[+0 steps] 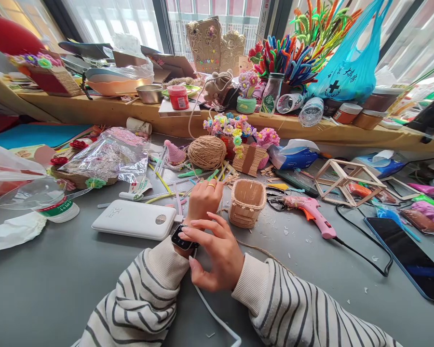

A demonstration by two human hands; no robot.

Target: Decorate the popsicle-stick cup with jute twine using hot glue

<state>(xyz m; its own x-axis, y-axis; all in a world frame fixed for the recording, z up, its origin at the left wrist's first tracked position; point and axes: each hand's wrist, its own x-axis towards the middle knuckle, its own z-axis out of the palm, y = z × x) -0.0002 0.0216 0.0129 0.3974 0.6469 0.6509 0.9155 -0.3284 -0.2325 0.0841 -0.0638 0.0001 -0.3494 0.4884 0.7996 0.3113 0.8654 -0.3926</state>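
My left hand (pixel 204 197) is loosely curled, knuckles up, with a ring on one finger; its palm side is hidden. A black smartwatch (pixel 183 238) sits on that wrist, its screen lit. Over it my right hand (pixel 217 253) has its fingers apart, a fingertip on or just above the watch face. Left of the watch lies a white power bank (pixel 133 219) with a plug in its end; a white cable (pixel 213 313) runs below my hands. A small basket of wooden sticks (pixel 248 203), trimmed with twine, stands to the right of my left hand.
A pink glue gun (pixel 311 214) and black-handled scissors (pixel 276 200) lie to the right. Farther right are a wooden stick frame (pixel 349 183) and a phone (pixel 410 255). Behind are a twine ball (pixel 207 152) and flowers. A plastic cup (pixel 58 207) lies left.
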